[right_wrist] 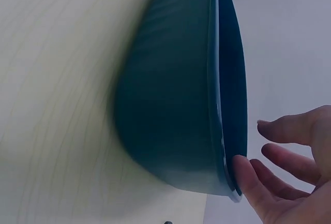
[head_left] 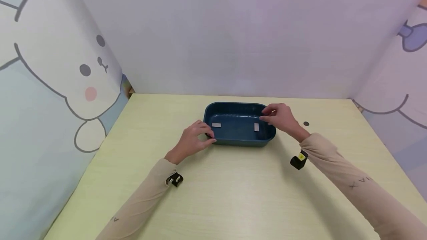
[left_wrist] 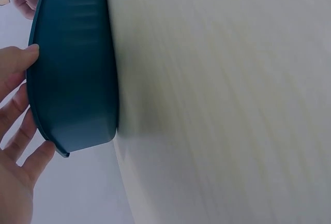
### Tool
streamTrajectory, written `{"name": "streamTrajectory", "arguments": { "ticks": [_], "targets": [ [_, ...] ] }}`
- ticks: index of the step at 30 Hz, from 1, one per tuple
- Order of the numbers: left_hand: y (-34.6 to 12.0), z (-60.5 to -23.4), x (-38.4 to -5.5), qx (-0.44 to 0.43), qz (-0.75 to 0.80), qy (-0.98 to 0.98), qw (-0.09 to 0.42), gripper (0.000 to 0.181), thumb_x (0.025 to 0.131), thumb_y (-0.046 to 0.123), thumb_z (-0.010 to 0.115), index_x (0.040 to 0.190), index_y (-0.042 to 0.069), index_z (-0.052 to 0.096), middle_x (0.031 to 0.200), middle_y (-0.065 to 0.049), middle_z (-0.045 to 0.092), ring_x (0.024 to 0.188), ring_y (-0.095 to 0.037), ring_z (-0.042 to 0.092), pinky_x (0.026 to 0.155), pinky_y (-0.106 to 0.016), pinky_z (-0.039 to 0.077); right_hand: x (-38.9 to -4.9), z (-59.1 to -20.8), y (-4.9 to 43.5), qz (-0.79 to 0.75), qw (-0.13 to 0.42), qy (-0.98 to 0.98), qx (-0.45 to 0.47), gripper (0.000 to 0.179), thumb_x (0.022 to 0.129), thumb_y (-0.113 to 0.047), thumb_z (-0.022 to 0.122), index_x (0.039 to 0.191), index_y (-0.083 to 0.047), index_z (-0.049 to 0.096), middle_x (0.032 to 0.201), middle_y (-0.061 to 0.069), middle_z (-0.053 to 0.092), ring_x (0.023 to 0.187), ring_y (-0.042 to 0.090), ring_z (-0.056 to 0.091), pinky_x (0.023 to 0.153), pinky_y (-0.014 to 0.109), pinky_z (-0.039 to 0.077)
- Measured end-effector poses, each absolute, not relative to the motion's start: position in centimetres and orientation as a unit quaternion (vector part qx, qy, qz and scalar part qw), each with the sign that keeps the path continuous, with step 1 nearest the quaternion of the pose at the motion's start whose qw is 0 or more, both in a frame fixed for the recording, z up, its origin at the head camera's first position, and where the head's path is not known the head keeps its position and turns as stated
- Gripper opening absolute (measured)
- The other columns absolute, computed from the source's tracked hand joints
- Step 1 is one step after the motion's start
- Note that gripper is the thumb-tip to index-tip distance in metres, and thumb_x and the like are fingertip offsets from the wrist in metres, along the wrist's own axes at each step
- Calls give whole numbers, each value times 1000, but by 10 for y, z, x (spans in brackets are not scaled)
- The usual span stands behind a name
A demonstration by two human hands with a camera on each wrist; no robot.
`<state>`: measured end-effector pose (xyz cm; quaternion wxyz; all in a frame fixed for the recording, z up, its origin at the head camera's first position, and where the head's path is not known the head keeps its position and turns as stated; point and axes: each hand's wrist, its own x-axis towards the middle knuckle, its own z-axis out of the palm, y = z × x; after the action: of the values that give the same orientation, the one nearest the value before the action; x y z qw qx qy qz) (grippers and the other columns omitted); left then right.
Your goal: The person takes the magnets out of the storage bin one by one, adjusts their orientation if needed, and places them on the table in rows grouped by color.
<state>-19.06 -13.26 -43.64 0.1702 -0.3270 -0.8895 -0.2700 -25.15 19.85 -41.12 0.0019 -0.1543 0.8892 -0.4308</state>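
Blue tub (head_left: pixel 235 132) sat on desk (head_left: pixel 227 192). Left hand (head_left: pixel 193 139), right hand (head_left: pixel 281 117) both loosely spread, touching rim (head_left: pixel 238 141), no clear grip. I guessed light, stiff, slick plastic; rim ends best hold.

Tub (head_left: pixel 238 143): dark teal, oblong, rounded corners, upright, long axis 9-to-3 o'clock, toward table's (head_left: pixel 233 195) 12 o'clock.

The head view looks forward and down from well above the pale yellow wood-grained tabletop (head_left: pixel 227 188), taking in its far edge and the inside of the deep, rounded-rectangular dark teal tray (head_left: pixel 235 130). Both wrist views sit close and low, turned sideways, facing the tray's outer wall and the tabletop's far edge. The head and left wrist views share both the left hand (head_left: pixel 193 138) and right hand (head_left: pixel 280 117).
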Motion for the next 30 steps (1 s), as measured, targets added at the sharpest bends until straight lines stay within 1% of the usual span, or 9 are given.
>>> {"name": "streamTrajectory", "arguments": {
  "ticks": [5,8,12,15,17,19,21,24,30],
  "targets": [
    [-133,-438,-190,-331,-271,-886,177,10,78,23,79,79,18,70,88,6,65,87,-11,52,69,-29,48,-254,-416,187,-399,11,904,-154,21,84,-12,71,97,4,67,92,17,65,75,25,65,67,35,54],
    [-133,-438,-191,-337,-268,-884,183,10,78,23,79,79,18,70,88,6,65,87,-12,52,69,-28,48,-255,-418,179,-363,14,918,-161,22,83,-12,72,95,5,67,89,17,66,74,25,62,70,39,52],
    [-133,-438,-192,-341,-268,-881,188,9,78,23,79,79,19,70,89,6,65,88,-12,53,69,-29,48,-257,-422,167,-314,22,934,-171,22,82,-10,71,93,8,65,79,14,64,70,24,59,68,41,50],
    [-133,-439,-192,-340,-270,-882,184,9,78,24,79,79,20,71,89,7,65,88,-11,53,69,-29,48,-258,-427,160,-283,36,944,-166,14,81,-4,67,73,3,58,60,5,48,53,17,44,55,35,42],
    [-133,-440,-192,-339,-271,-883,179,9,78,24,79,80,21,70,90,8,64,88,-10,52,70,-28,48,-259,-429,156,-262,43,951,-158,24,80,0,62,62,-4,47,55,-1,32,49,14,31,50,31,33],
    [-133,-440,-192,-338,-272,-883,176,9,78,24,79,80,21,70,90,8,64,88,-10,52,70,-28,48,-259,-431,152,-242,50,957,-149,31,79,3,57,59,-9,38,56,-1,24,49,14,26,49,30,28],
    [-132,-440,-192,-337,-273,-884,175,9,79,24,78,80,21,70,89,8,64,87,-10,52,70,-28,48,-259,-434,150,-223,48,963,-146,30,79,5,55,60,-10,37,56,-1,25,48,14,30,47,29,30],
    [-132,-440,-192,-336,-273,-884,177,9,78,24,78,79,21,70,89,8,64,87,-10,52,69,-28,48,-258,-437,148,-196,33,968,-152,23,80,6,55,64,-6,43,57,2,33,48,17,41,48,30,34],
    [-134,-440,-194,-339,-275,-881,179,9,78,23,79,80,20,70,89,7,64,88,-10,52,71,-29,48,-259,-437,147,-184,16,970,-157,27,83,3,57,61,-7,43,55,3,32,47,19,42,47,31,34]
  ]
}}
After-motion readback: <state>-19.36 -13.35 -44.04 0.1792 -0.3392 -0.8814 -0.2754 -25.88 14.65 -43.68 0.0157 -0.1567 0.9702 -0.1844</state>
